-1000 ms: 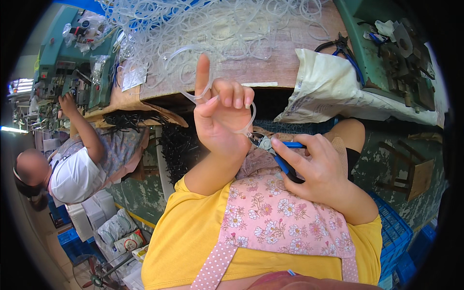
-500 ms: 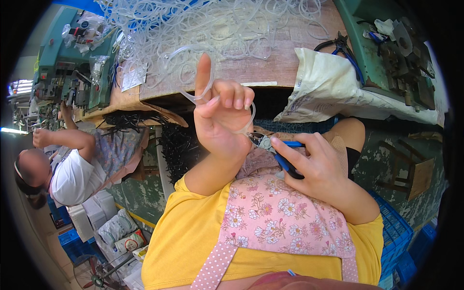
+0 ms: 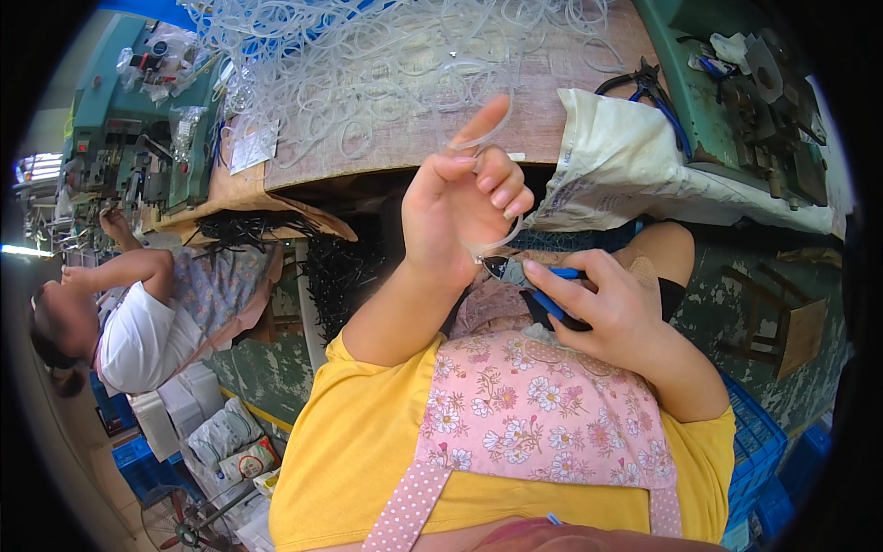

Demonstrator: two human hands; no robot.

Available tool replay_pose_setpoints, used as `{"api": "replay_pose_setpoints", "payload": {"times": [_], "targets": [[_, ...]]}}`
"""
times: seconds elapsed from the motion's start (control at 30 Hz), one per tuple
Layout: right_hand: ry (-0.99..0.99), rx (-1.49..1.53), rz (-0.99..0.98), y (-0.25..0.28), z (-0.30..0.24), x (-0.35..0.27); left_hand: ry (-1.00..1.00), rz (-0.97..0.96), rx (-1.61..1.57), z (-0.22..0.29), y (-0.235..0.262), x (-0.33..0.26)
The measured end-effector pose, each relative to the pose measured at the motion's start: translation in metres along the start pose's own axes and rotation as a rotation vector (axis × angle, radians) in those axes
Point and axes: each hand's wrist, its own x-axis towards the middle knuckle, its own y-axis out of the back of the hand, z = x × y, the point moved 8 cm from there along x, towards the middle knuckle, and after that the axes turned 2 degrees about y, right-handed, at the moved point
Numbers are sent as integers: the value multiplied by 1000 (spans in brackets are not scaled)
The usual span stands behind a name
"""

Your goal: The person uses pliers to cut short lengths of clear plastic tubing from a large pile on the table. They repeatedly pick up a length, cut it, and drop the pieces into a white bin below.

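My left hand [image 3: 451, 207] is raised in front of the table, its index finger stretched up and to the right. A thin clear plastic tube [image 3: 506, 241] runs through its curled fingers and loops around the index finger. The thumb presses toward the tube near the base of that finger. My right hand [image 3: 602, 299] grips blue-handled pliers [image 3: 503, 269]. Their jaws are at the lower end of the tube, beside my left wrist; whether they clamp it is too small to tell.
A heap of clear tube loops [image 3: 368, 69] covers the table [image 3: 543, 101]. Another pair of pliers [image 3: 647, 87] lies near a white sack [image 3: 612, 166]. Green machines [image 3: 676, 37] stand at the right and left. Black strips [image 3: 336, 285] hang below the table. A co-worker [image 3: 152, 313] sits at the left.
My left hand has shifted right, and its index finger now leans right. The tube loop has swung from left of the finger to its right. The pliers stay nearly in place.
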Motion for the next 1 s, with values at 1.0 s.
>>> {"api": "replay_pose_setpoints", "payload": {"times": [1.0], "targets": [[-14,103,60,2,3,-19,-606,338,2393,80,23,79]]}}
